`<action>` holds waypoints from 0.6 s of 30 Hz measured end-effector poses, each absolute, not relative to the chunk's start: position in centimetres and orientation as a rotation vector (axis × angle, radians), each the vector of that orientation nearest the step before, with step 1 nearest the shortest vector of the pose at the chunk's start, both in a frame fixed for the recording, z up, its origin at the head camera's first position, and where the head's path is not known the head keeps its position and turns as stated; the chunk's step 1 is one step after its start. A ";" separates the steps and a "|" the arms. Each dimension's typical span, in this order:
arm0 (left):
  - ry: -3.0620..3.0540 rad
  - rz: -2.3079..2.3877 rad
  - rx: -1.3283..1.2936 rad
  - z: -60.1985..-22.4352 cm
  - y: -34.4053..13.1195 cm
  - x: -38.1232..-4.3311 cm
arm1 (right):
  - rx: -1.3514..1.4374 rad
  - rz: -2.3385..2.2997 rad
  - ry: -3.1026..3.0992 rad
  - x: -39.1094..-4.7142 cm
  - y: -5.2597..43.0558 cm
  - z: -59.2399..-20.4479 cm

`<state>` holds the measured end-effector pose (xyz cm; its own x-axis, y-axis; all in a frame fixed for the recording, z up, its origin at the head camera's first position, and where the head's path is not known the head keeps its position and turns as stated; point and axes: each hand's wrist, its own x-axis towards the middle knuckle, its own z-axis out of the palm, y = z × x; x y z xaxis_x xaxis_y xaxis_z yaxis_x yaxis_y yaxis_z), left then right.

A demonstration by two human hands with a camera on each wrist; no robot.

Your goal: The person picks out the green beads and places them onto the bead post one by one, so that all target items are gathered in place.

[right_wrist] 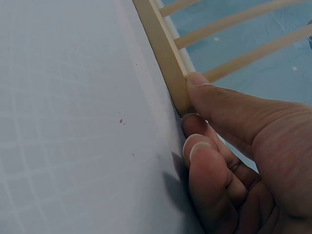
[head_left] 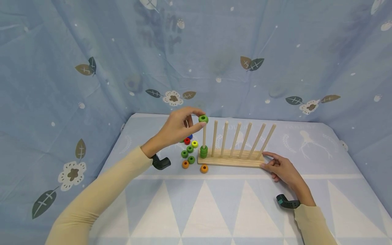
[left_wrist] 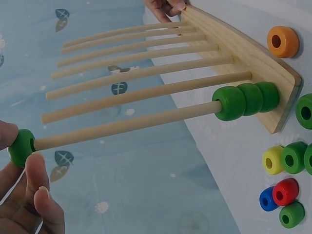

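Observation:
My left hand (head_left: pixel 180 125) pinches a green bead (head_left: pixel 203 118) between thumb and fingertips at the top of the leftmost peg (head_left: pixel 204 136). In the left wrist view, that held bead (left_wrist: pixel 21 148) has its hole against the peg's tip. Three green beads (left_wrist: pixel 246 101) are stacked at the foot of the same peg. The other upright pegs of the wooden rack (head_left: pixel 231 163) are bare. At the rack's right end, my right hand (head_left: pixel 283 170) grips the base, thumb on top; the right wrist view shows the thumb at the base's corner (right_wrist: pixel 180 92).
Loose beads lie left of the rack: several green (head_left: pixel 191 160), a yellow (head_left: pixel 195 144), a red (head_left: pixel 187 141), a blue (head_left: pixel 190 136) and an orange (head_left: pixel 185 164). Another orange bead (head_left: pixel 204 168) sits before the base. A patterned cloth (head_left: pixel 220 211) covers the table; a blue curtain (head_left: pixel 214 68) hangs behind.

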<state>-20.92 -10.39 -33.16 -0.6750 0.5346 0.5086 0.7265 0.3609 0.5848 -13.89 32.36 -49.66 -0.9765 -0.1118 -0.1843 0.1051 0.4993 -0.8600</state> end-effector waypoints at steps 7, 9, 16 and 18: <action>-2.395 -1.176 -1.132 -33.4 -10.1 -21.1 | 0.010 -1.458 2.543 -14.0 32.4 -49.8; -2.395 -1.170 -1.135 -33.4 -10.1 -21.1 | 0.012 -1.458 2.541 -14.0 32.4 -49.8; -2.396 -1.163 -1.145 -33.4 -9.9 -21.2 | 0.006 -1.484 2.521 -13.9 32.4 -49.9; -2.399 -1.170 -1.147 -33.5 -9.8 -21.3 | 0.010 -1.480 2.522 -14.0 32.4 -49.9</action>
<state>-21.29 -9.81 -33.46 -0.6645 0.5488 0.5072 0.7376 0.3725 0.5632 -13.96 32.40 -49.90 -0.9764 -0.1035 -0.1893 0.1149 0.4934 -0.8622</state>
